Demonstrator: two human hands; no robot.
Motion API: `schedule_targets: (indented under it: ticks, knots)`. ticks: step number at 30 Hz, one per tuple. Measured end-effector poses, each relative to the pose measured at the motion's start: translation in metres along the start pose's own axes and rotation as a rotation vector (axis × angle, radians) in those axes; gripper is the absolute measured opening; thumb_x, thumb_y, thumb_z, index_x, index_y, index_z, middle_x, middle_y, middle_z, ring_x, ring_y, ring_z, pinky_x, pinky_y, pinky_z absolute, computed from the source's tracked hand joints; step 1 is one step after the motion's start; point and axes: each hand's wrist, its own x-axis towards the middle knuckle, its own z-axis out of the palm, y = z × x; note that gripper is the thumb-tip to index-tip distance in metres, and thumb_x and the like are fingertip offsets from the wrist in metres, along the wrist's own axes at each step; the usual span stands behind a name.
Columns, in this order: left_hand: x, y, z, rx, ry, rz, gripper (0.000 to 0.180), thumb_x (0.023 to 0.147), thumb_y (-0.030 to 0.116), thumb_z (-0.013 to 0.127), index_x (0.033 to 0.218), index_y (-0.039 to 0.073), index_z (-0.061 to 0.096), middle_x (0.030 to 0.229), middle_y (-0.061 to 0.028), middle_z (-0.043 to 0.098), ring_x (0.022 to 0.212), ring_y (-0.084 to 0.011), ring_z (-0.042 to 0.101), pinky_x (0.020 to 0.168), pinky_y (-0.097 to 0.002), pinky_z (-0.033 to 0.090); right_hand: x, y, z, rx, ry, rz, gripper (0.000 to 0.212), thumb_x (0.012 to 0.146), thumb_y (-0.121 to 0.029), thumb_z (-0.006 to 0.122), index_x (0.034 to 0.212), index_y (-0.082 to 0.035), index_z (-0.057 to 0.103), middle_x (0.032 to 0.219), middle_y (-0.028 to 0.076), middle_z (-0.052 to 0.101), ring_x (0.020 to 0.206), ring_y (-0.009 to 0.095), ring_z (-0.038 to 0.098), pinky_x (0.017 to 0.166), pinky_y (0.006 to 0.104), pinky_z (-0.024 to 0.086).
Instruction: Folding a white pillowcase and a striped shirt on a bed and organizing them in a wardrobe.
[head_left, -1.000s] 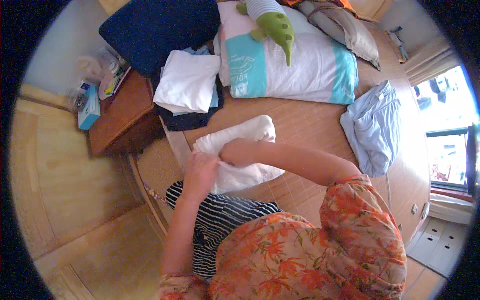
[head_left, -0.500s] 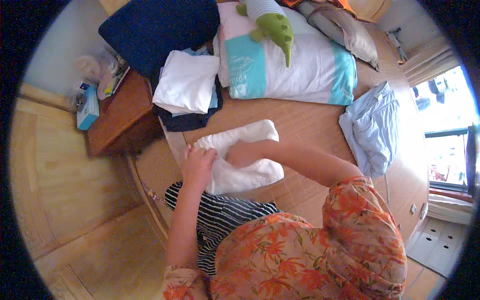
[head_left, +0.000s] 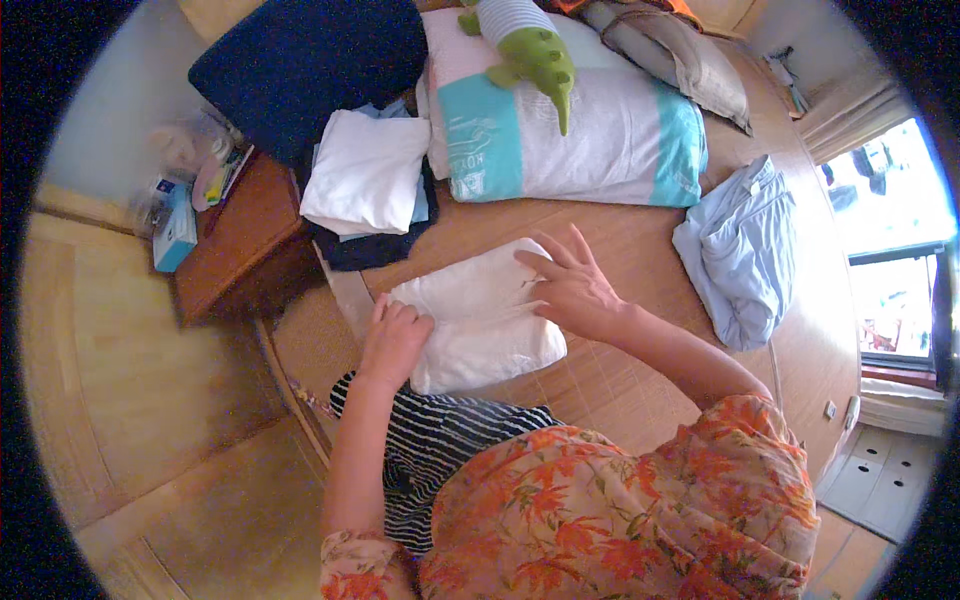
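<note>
The white folded cloth (head_left: 470,325) lies flat on the brown mat (head_left: 610,235), with a pile of folded clothes (head_left: 365,170) just past its far left corner and light blue clothes (head_left: 740,250) well off to the right. The left hand (head_left: 396,342) sits on the cloth's left edge with its fingers bent, and I can't tell if it is pinching it. The right hand (head_left: 578,288) is open, fingers spread wide, at the cloth's right end.
</note>
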Motion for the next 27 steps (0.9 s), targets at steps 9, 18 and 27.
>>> schedule_targets:
  ticks: [9,18,27]
  knots:
    - [0.077,0.071,-0.043,-0.622,0.138,0.180,0.060,0.072,0.015,0.070,0.126,0.003,0.048,0.128,-0.0166,0.052,0.119,-0.0339,0.049,0.104,-0.0422,0.038,-0.025,0.019,0.063,0.668,0.327,0.065,0.015,0.075,-0.006,0.070,0.085,-0.002,0.060,0.141,0.020,0.041,0.128,0.039,0.042,0.104,0.0454,0.040]
    - [0.089,0.110,-0.006,-0.727,-0.069,-0.042,0.060,0.073,0.017,0.075,0.125,0.007,0.046,0.119,-0.0162,0.059,0.113,-0.0343,0.056,0.095,-0.0415,0.046,-0.033,0.019,0.065,0.733,0.314,0.077,0.020,0.078,-0.003,0.069,0.097,-0.003,0.062,0.138,0.020,0.043,0.126,0.039,0.045,0.099,0.0426,0.045]
    - [0.093,0.098,-0.018,-0.753,-0.031,-0.010,0.041,0.073,0.020,0.076,0.107,0.004,0.058,0.106,-0.0155,0.063,0.104,-0.0339,0.059,0.092,-0.0403,0.047,-0.027,0.023,0.064,0.940,0.296,0.155,0.015,0.077,-0.008,0.071,0.090,-0.004,0.063,0.115,0.014,0.054,0.109,0.032,0.054,0.090,0.0399,0.047]
